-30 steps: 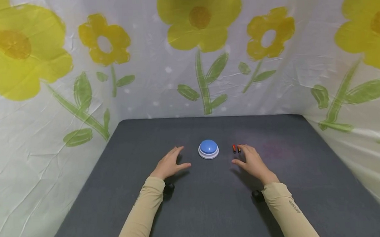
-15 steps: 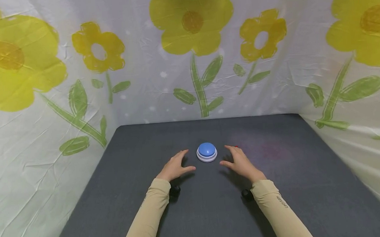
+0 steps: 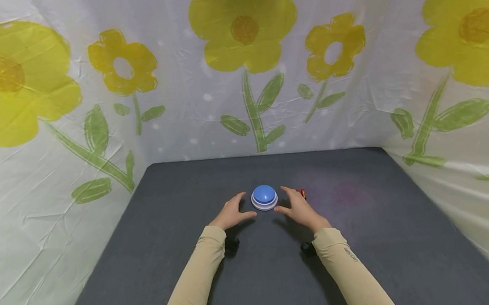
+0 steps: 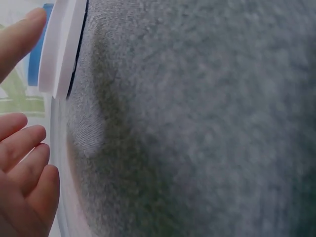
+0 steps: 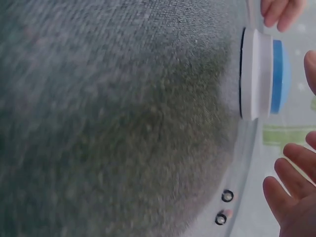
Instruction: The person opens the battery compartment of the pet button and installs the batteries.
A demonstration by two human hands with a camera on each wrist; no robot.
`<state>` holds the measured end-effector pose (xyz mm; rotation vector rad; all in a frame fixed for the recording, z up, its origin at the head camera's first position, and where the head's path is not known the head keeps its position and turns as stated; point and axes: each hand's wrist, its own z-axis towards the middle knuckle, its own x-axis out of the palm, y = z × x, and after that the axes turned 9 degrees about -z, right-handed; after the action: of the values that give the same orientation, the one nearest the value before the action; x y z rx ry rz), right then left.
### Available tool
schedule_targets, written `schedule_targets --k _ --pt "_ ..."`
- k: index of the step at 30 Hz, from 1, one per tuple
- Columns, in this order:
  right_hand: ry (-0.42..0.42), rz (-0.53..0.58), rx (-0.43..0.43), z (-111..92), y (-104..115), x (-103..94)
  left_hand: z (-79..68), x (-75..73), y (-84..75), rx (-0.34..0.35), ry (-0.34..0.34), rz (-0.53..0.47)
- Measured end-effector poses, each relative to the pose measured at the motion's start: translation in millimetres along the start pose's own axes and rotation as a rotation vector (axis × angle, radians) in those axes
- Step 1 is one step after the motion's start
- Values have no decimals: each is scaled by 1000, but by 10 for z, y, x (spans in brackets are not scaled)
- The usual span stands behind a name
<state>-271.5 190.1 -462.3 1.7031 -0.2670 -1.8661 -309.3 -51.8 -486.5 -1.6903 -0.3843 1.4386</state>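
Observation:
A round push button with a blue dome and a white base sits on the dark table, between my two hands. My left hand is at its left, thumb and fingers spread apart and holding nothing. On the other side my right hand curves loosely towards the button, fingertips near the white base, also holding nothing. The left wrist view has the button's white rim beyond the thumb. In the right wrist view, the button stands out in front of the fingers.
Two small red and black batteries lie just behind my right hand, partly hidden by it; the right wrist view catches their round ends. A flower-printed curtain hangs around the dark table.
Both hands have moved inward towards the button, the right hand farther, passing in front of the batteries. The button has stayed put on the table; the head view has shifted slightly.

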Motion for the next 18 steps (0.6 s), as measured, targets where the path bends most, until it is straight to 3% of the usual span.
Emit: schedule_targets --k 12,18 --pt "52 60 65 169 -20 189 107 114 7 1 31 -15" --pt "32 68 76 232 -58 213 190 137 23 0 4 -37"
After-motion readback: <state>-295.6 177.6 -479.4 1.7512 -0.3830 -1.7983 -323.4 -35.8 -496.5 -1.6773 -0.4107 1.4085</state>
